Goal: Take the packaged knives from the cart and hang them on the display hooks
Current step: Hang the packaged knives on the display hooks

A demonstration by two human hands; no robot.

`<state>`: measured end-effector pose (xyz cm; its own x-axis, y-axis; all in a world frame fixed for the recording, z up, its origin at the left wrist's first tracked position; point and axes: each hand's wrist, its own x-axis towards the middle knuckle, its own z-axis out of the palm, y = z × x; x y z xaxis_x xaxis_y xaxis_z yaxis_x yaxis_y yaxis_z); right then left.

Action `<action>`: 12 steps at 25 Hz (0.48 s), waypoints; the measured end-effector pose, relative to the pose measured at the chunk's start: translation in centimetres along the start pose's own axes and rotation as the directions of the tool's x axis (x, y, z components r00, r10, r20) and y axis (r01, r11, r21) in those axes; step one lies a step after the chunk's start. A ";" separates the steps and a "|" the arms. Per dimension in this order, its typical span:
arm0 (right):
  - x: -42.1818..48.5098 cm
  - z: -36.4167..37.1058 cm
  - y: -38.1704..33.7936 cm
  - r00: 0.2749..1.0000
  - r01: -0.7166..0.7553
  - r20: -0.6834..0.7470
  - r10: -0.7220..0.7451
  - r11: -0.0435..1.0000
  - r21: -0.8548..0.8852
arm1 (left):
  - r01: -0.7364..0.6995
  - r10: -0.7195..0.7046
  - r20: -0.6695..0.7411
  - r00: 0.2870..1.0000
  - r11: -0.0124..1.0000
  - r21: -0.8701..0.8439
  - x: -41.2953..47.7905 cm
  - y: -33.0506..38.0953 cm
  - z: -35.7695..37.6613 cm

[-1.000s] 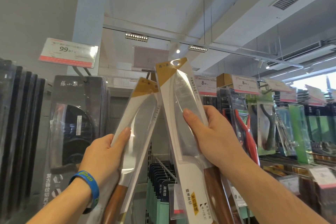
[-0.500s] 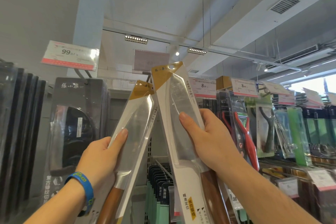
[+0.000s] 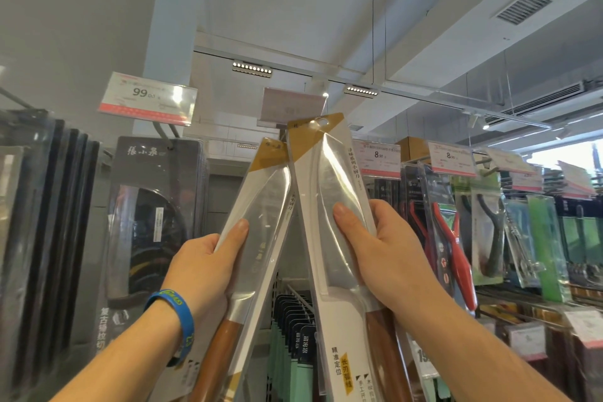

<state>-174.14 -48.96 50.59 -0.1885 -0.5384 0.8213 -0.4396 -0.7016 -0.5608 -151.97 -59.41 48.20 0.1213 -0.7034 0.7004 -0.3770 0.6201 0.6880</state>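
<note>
Left knife pack is up high, the left hand curled round it, thumb flat across the blister. Right knife pack sits in the right hand, gripped the same way. Both cards tilt inward, gold tops meeting, just right of the 99 price tag.

The right knife package and the left knife package beside it are cut off by the lower edge; the label just above it is blurred, unreadable
</note>
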 end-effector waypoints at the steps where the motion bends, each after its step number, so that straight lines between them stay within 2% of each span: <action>1: 0.0 0.0 0.1 1.000 0.001 -0.004 -0.001 1.000 0.000 | 0.001 -0.001 -0.005 1.000 1.000 0.016 -0.1 -0.2 -0.2; 8: -0.1 0.7 0.3 0.991 -0.022 -0.129 0.036 0.994 0.109 | -0.025 0.025 -0.005 1.000 0.997 0.074 0.1 0.2 -1.4; 12: 0.1 1.3 0.1 0.992 -0.030 -0.118 0.041 0.995 0.099 | -0.032 0.035 -0.034 0.999 0.996 0.087 0.5 0.1 -1.4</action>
<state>-173.04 -49.73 50.52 -0.3089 -0.5081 0.8040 -0.3444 -0.7282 -0.5926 -150.69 -59.23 48.94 0.1388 -0.6694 0.7298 -0.4593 0.6094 0.6463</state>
